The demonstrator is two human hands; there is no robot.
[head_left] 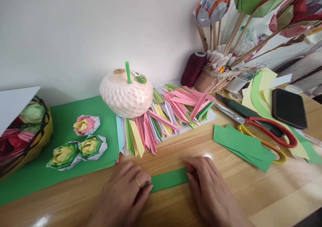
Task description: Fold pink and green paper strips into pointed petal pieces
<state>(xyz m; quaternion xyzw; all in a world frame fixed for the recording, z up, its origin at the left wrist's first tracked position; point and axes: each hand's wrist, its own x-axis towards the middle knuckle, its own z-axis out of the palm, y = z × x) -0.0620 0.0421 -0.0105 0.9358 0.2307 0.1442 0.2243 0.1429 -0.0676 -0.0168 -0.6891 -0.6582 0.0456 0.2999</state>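
Note:
A green paper strip (169,179) lies lengthwise on the wooden table between my hands. My left hand (125,190), with a ring on one finger, pinches the strip's left end between thumb and forefinger. At the other end, the curled fingers and thumb of my right hand (207,183) close on the strip; its tip is hidden beneath them. Several green paper pieces (237,143) lie stacked to the right. Beyond my hands is a pile of folded paper strips (173,109) in pink, green, yellow and white.
Red-handled scissors (269,121), a dark green cutter (241,106) and a phone (289,108) lie at right. Paper flowers (87,125) rest on green sheets (67,109) at left, near a basket (49,123). A white coconut-like container (125,98) and a thread spool (193,69) stand behind.

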